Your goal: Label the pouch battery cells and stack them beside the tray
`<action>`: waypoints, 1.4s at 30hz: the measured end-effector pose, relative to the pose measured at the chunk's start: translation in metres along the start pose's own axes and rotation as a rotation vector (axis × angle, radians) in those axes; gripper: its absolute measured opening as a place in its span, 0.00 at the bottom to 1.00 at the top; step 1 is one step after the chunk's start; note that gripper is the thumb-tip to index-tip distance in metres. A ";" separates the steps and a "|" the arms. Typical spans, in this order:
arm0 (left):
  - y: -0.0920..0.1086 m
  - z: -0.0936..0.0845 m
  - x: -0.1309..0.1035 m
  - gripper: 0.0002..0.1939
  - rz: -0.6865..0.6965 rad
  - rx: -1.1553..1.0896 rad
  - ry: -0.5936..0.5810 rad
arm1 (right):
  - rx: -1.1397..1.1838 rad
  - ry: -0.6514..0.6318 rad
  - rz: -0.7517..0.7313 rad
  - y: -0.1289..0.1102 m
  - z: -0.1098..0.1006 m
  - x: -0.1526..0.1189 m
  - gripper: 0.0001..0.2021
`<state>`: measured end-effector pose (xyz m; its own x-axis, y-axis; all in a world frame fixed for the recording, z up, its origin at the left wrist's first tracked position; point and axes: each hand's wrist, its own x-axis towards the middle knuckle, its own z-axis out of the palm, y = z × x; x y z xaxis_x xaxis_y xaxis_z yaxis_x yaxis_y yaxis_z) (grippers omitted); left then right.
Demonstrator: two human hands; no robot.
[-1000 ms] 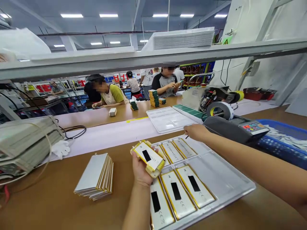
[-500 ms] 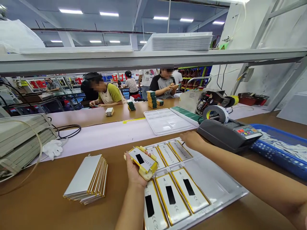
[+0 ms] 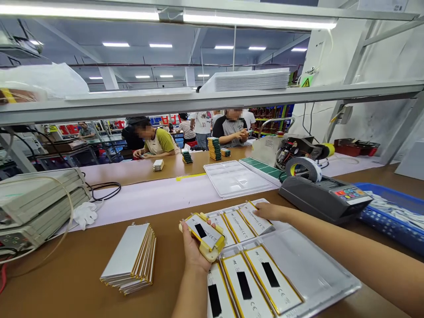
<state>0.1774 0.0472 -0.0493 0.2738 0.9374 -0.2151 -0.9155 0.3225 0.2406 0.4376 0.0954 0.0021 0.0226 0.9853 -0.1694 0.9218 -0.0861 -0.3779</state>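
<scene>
My left hand [image 3: 196, 247] is closed around a pale yellow holder [image 3: 209, 255]. In it lies a white battery cell [image 3: 209, 236] with yellow edges and a black tape patch, tilted above the left part of a clear plastic tray [image 3: 326, 274]. At the tray's back row my right hand [image 3: 268, 211] grips the right edge of another battery cell [image 3: 255, 218], which looks slightly raised; some fingertips are hidden. Beside it is a battery cell without black tape [image 3: 239, 226]. Several taped cells, such as the front-row battery cell [image 3: 273, 279], fill front slots.
Left of the tray stands a leaning stack of battery cells [image 3: 127, 256]. A tape dispenser [image 3: 326, 198] and a blue basket [image 3: 391, 221] of white strips stand at the right. Beyond lies another plastic tray [image 3: 228, 194]. A metal shelf [image 3: 159, 102] crosses overhead; co-workers sit opposite.
My right hand has come from the tray's far edge onto the right side of the back-row cell, which now looks slightly raised. My left hand still holds its cell and holder. The view has tilted up.
</scene>
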 end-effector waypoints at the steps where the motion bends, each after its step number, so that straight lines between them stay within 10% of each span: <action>1: 0.000 0.000 0.000 0.26 0.004 0.003 0.003 | 0.017 -0.033 0.013 -0.005 -0.002 -0.002 0.08; 9: -0.006 0.003 -0.007 0.30 -0.056 0.050 -0.119 | 0.323 -0.122 -0.253 -0.096 -0.008 -0.022 0.11; 16: -0.004 0.001 -0.011 0.34 -0.012 0.070 -0.186 | -0.006 -0.177 -0.437 -0.159 0.021 -0.056 0.09; 21: -0.002 0.001 -0.014 0.42 -0.065 0.055 -0.285 | -0.282 0.266 -0.355 -0.119 -0.007 -0.081 0.18; 29: -0.011 -0.001 -0.008 0.19 -0.074 0.117 -0.096 | -0.536 0.019 -0.152 -0.010 0.000 -0.104 0.08; 42: -0.009 0.005 0.001 0.20 0.007 0.200 0.096 | -0.634 -0.039 -0.185 -0.017 0.025 -0.127 0.11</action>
<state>0.1877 0.0455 -0.0472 0.2292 0.9262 -0.2992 -0.8380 0.3442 0.4234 0.4093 -0.0317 0.0076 -0.1609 0.9684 -0.1906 0.9586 0.1993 0.2032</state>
